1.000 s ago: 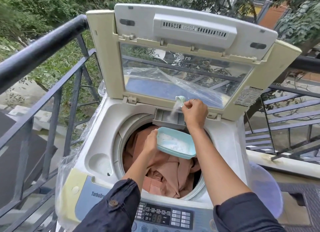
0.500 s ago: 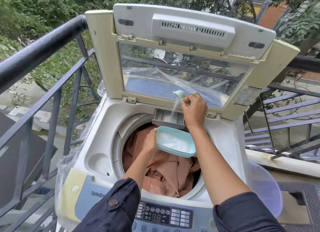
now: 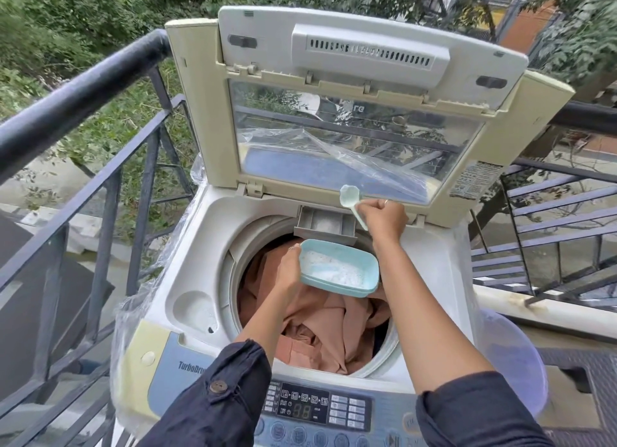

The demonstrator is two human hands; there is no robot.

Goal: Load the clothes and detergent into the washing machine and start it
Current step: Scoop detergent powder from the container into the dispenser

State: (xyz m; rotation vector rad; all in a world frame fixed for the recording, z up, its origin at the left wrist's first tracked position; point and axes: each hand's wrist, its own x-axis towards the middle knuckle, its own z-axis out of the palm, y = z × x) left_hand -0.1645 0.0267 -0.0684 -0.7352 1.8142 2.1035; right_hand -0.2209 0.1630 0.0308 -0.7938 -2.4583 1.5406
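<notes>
Your one top-loading washing machine [image 3: 187,279] stands with its lid [image 3: 367,45] up, its round drum full of peach cloth clothes [image 3: 327,329]. Above them your left hand [image 3: 290,269] grips one rectangular light-blue plastic tub [image 3: 334,288] of white powder detergent [image 3: 334,269]. The small grey drawer [image 3: 320,222] behind holds powder; your right hand [image 3: 384,217] pinches one pale scoop [image 3: 349,194] by it.
</notes>
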